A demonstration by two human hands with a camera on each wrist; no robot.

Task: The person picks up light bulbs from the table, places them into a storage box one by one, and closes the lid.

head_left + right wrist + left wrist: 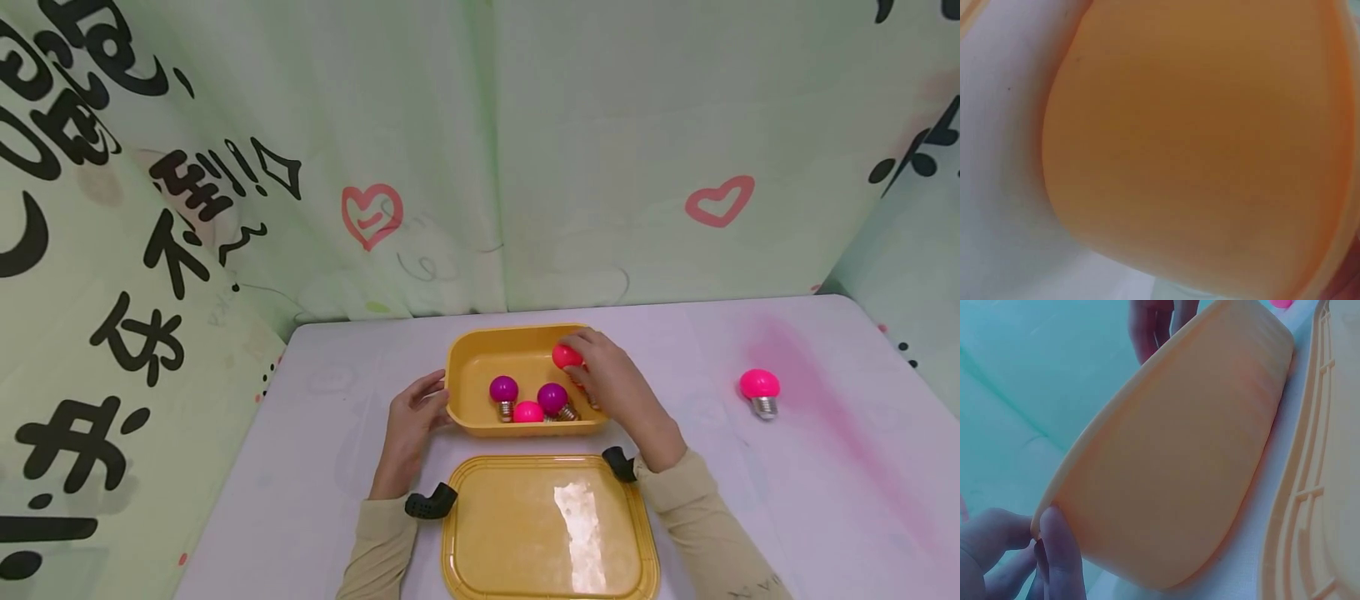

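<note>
A yellow plastic box (468, 423) stands on the table. My left hand (408, 429) pinches its left rim; in the left wrist view the thumb and fingers (1063, 556) lie on either side of that edge. Over the box's right end, my right hand (611, 379) holds a pinkish-red toy light bulb (567, 357) between thumb and fingers. Inside lie two purple bulbs, one on the left (503, 388) and one in the middle (552, 397), with a pink bulb (528, 412) between them. The box's outer wall (1197, 144) fills most of the right wrist view and hides the bulbs.
A yellow lid (510, 533) lies flat in front of the box, between the forearms. Off to the right, another pink bulb (759, 384) with a silver screw base is on the table (825, 500). Printed curtains (600, 167) hang behind and at the sides.
</note>
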